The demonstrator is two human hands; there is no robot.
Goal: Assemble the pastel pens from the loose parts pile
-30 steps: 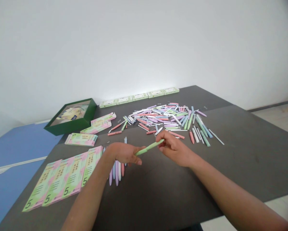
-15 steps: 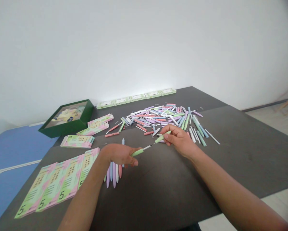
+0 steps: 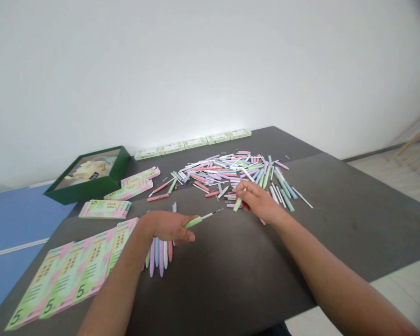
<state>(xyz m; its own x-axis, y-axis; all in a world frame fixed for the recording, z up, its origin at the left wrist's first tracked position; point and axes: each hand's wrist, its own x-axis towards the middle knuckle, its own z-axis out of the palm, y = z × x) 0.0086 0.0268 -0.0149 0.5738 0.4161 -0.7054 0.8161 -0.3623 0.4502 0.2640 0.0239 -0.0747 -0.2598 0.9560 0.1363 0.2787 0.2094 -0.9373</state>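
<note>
My left hand (image 3: 167, 227) is shut on the lower half of a pastel green pen (image 3: 193, 223), with its thin refill and dark tip (image 3: 211, 213) sticking out to the right. My right hand (image 3: 257, 200) pinches a separate green pen barrel (image 3: 238, 203) at the front edge of a heap of pastel pen parts (image 3: 231, 175). The two hands are apart, and the refill touches nothing. Several finished pens (image 3: 159, 256) lie side by side, partly hidden under my left wrist.
Printed green-and-pink cards marked 5 (image 3: 69, 280) lie at lower left, with more card packs (image 3: 105, 209) beyond them. Behind these stands an open green box (image 3: 90, 175). Small green-and-white boxes (image 3: 192, 143) line the far side of the dark table (image 3: 238, 280).
The pen held between my hands has come apart, exposing its refill. My right hand has carried the green barrel away and over toward the heap, and the camera view has shifted slightly.
</note>
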